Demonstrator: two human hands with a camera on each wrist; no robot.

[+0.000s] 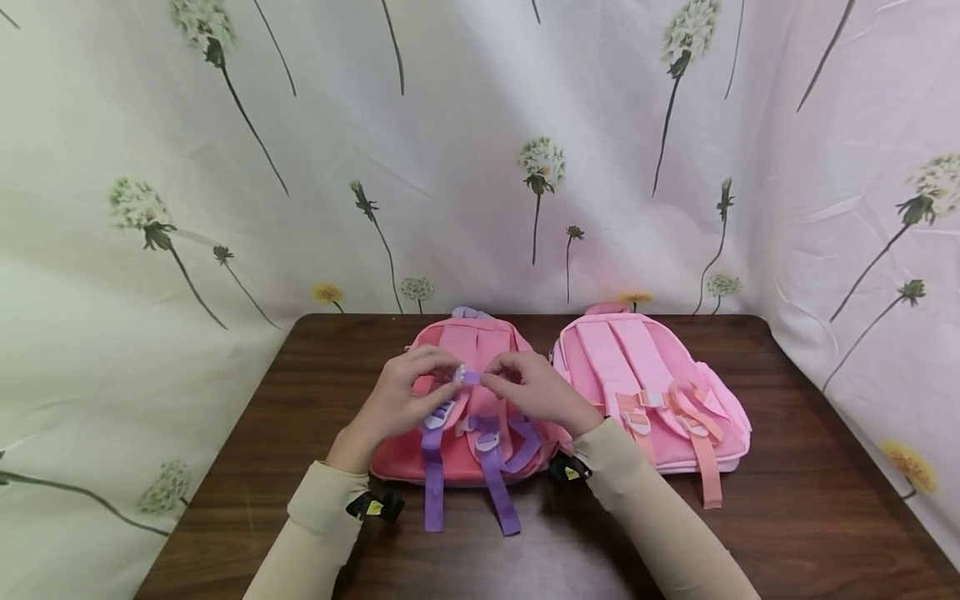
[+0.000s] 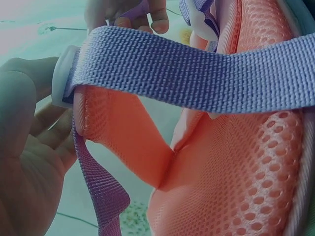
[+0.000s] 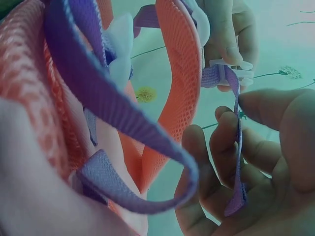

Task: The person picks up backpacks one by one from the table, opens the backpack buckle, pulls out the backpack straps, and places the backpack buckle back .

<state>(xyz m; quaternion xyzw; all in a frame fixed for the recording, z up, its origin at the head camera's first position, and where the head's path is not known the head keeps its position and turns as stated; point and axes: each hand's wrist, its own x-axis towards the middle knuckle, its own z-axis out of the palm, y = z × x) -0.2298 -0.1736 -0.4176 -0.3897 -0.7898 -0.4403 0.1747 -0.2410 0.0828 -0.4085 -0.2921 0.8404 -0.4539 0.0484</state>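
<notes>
Over a coral-pink backpack (image 1: 397, 458), both hands are raised at its chest strap. My left hand (image 1: 405, 396) pinches a white plastic buckle (image 3: 246, 73) between thumb and fingers. A purple webbing strap (image 3: 239, 132) runs from that buckle to my right hand (image 1: 540, 390), which pinches it between thumb and forefinger; its loose end hangs by the palm. In the left wrist view, a white strap adjuster (image 2: 63, 76) on a shoulder strap overlaps the left hand. More purple straps (image 1: 432, 479) dangle over the backpack's lower front.
A lighter pink backpack (image 1: 592, 367) with orange straps (image 1: 707, 471) and a white buckle lies just to the right. Both bags rest on a dark brown wooden table (image 1: 247, 475). Behind it hangs a pale curtain (image 1: 465, 150) printed with dandelions.
</notes>
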